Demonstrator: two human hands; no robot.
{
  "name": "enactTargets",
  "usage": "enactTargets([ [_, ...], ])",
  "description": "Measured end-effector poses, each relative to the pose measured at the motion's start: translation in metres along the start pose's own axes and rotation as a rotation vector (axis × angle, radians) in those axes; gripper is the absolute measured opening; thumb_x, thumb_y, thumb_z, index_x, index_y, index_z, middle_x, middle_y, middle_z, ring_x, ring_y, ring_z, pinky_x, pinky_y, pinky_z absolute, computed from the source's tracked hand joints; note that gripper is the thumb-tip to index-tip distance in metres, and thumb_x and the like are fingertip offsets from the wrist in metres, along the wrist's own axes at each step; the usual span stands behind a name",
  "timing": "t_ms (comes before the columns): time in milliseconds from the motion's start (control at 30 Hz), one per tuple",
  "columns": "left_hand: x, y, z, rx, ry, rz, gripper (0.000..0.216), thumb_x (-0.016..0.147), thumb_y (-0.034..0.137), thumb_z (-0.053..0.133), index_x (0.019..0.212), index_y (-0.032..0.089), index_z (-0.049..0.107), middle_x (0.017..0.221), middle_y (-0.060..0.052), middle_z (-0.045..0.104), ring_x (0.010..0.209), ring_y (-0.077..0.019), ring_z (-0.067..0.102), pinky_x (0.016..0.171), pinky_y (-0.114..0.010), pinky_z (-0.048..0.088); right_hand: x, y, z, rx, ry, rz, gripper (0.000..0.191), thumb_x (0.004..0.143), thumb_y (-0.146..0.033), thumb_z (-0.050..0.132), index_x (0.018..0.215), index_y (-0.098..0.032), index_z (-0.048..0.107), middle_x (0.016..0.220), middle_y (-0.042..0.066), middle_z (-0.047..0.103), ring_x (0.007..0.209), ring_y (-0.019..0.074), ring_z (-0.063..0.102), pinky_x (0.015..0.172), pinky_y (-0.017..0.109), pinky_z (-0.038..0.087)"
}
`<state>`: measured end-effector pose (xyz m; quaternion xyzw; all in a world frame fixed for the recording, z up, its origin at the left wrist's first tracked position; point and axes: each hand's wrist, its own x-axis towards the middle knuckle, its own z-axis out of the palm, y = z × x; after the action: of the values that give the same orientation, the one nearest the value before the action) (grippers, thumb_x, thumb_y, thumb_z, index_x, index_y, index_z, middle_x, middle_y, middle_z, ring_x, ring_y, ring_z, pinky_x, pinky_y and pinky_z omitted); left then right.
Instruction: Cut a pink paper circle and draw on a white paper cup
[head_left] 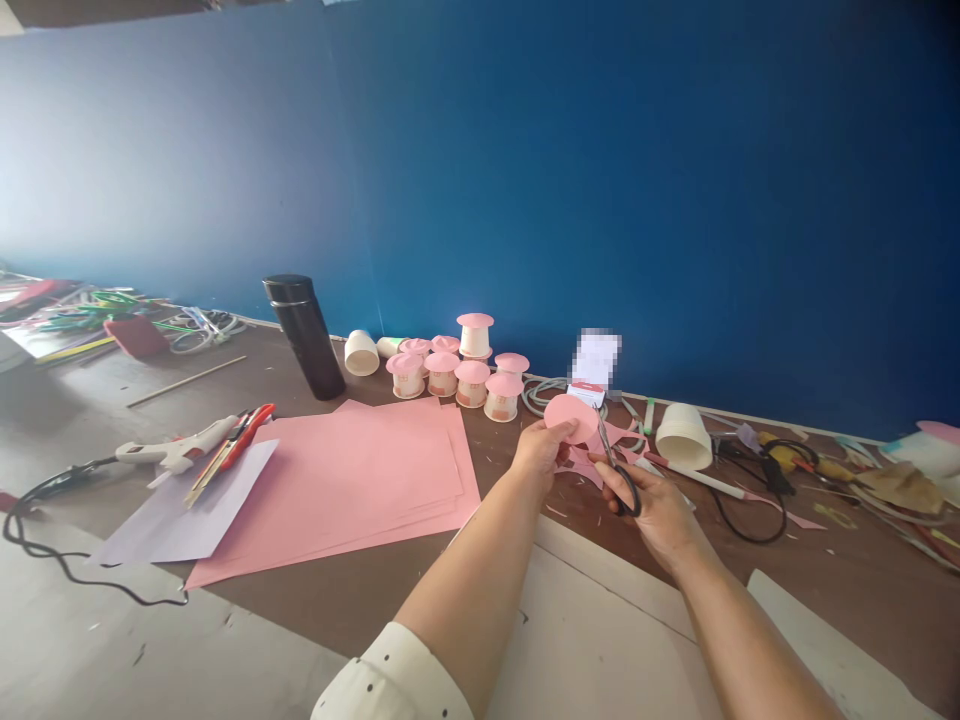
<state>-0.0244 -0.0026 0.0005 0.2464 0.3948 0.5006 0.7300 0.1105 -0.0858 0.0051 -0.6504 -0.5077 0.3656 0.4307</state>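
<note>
Between the thumb and fingers of my left hand (538,448) is a round pink paper piece (568,415). My right hand (660,510) grips a pair of scissors (619,475) by the black handles. The blades point up and away, close against the right edge of the pink circle. Pink paper scraps (585,468) lie just below and behind the two hands. Left of them stand several small paper-cup houses (472,382) with pink round roofs, one raised above the others.
Pink paper sheets (360,460) cover the table's left middle. A lilac sheet (210,530), red cutter knife (240,440) and glue gun (176,448) overlap there. Behind stands a black flask (306,340). A white cup (682,437), cables and scraps clutter the right, below a blue wall (600,180).
</note>
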Motion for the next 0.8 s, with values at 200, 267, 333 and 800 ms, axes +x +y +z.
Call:
enactTargets([
  [200,0.003,-0.008,0.005,-0.165,0.004,0.016,0.028,0.070,0.024,0.079,0.090,0.012,0.064,0.076,-0.005,0.064,0.056,-0.0070,0.052,0.050,-0.018,0.040,0.003,0.004,-0.001,-0.026,-0.027,-0.007,0.040,0.075,-0.062,0.066,0.076,-0.022,0.072,0.064,0.000,0.062,0.058,0.0138,0.054,0.054,0.026,0.042],
  [267,0.002,-0.010,0.008,-0.243,-0.022,-0.022,0.030,0.070,0.023,0.079,0.094,0.012,0.064,0.079,-0.007,0.066,0.058,-0.0083,0.055,0.051,-0.019,0.042,0.003,0.006,-0.001,-0.030,-0.034,-0.013,0.040,0.075,-0.061,0.066,0.076,-0.022,0.072,0.066,0.000,0.063,0.059,0.0143,0.055,0.055,0.026,0.042],
  [333,-0.001,-0.011,0.009,-0.287,-0.049,-0.060,0.033,0.068,0.020,0.080,0.096,0.011,0.064,0.079,-0.007,0.066,0.059,-0.0091,0.055,0.051,-0.019,0.043,0.004,0.007,-0.001,-0.030,-0.036,-0.016,0.040,0.075,-0.062,0.066,0.082,-0.023,0.074,0.067,0.001,0.064,0.060,0.0156,0.056,0.055,0.027,0.043],
  [800,-0.002,-0.006,0.005,0.051,-0.051,0.070,0.039,0.060,0.021,0.084,0.092,0.010,0.065,0.074,-0.006,0.064,0.057,-0.0095,0.052,0.053,-0.023,0.041,0.003,0.008,-0.001,0.023,-0.050,-0.008,0.046,0.075,-0.061,0.068,0.099,-0.022,0.075,0.067,0.000,0.064,0.062,0.0151,0.058,0.059,0.026,0.045],
])
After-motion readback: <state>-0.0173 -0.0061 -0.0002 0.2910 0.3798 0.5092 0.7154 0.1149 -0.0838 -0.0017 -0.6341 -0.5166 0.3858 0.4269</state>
